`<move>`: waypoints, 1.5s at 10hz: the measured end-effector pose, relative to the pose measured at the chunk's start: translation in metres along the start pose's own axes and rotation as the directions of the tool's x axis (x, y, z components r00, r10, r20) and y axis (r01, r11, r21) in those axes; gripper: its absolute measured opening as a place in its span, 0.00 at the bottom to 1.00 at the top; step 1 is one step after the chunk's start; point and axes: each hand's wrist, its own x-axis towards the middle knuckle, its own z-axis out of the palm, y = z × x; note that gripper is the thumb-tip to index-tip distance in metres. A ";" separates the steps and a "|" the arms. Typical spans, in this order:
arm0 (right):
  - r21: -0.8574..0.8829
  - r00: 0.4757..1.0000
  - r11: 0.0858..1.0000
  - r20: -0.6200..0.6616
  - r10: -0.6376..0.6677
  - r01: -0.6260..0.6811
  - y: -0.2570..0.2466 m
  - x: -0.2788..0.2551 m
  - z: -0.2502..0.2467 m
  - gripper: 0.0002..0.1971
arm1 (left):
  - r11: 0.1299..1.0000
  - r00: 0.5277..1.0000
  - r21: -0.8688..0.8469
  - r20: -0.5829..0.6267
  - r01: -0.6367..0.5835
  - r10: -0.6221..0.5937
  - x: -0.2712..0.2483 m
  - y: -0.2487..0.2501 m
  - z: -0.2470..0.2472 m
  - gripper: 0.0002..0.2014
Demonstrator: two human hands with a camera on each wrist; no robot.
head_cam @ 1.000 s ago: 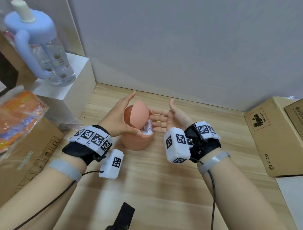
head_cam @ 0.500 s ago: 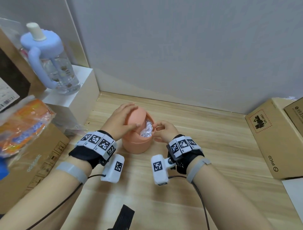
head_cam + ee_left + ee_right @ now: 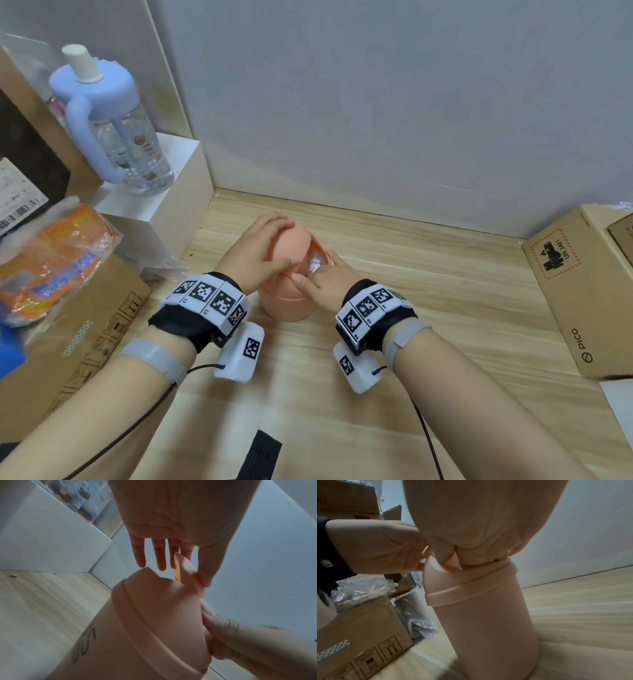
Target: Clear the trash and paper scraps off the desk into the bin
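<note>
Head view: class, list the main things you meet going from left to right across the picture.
Orange packet → water bottle → left hand → bin → right hand → cardboard box.

Head view: even, diffuse indoor light, no glare; only faint, soft shadows on the desk [image 3: 462, 308]. Straight lines bow toward the edges. Wrist views: dim, backlit by the pale wall [image 3: 274, 574]; the bin [image 3: 154, 628] and close skin read soft, smeared.
</note>
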 end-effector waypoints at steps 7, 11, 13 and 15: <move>-0.001 0.975 0.986 -0.147 -0.167 0.168 0.016 -0.003 -0.012 0.20 | 0.990 0.993 0.102 -0.080 0.098 -0.090 -0.004 0.011 0.013 0.40; 0.147 0.957 0.968 -0.240 -0.162 0.201 0.023 0.006 -0.008 0.14 | 0.985 0.994 0.154 -0.087 0.083 -0.070 0.001 0.001 0.005 0.35; 0.357 0.906 0.916 -0.422 -0.017 0.183 0.034 -0.001 -0.001 0.06 | 0.983 0.990 0.141 -0.090 0.119 -0.107 0.003 -0.002 0.006 0.32; 0.658 0.860 0.742 -0.444 0.251 0.123 0.030 -0.006 0.003 0.04 | 0.981 0.981 0.083 -0.093 0.177 -0.169 -0.002 -0.011 0.017 0.42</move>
